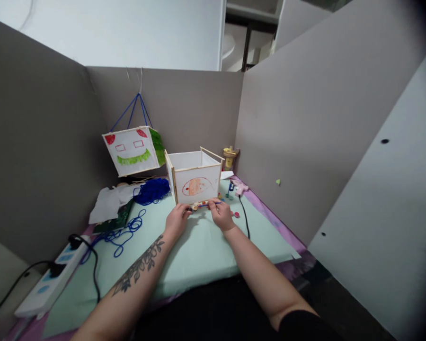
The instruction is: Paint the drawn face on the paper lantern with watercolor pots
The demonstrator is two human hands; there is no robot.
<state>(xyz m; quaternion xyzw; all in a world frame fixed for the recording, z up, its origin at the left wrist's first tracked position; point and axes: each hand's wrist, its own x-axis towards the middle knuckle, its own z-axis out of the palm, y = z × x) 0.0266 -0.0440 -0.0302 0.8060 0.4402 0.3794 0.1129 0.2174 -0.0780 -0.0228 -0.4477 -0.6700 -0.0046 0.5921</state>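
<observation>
My right hand (220, 214) is closed around a thin blue paintbrush (203, 205), its tip pointing left. Close to that tip, the fingers of my left hand (177, 219) pinch a small dark paint pot (189, 209). A row of small coloured paint pots (196, 207) lies between my hands, partly hidden by the fingers. Just behind them stands an open-topped white box lantern (213, 182) with wooden stick edges. A fish outlined in red and partly filled with orange (196, 186) is on its front panel.
A finished-looking lantern (133, 154) hangs on blue cords at back left. Blue yarn (152, 190), white paper (106, 203) and a power strip (53, 279) lie left. A pink glue gun (240, 187) with its black cable and a yellow container (229, 157) are right. Grey partitions (305, 118) enclose the table.
</observation>
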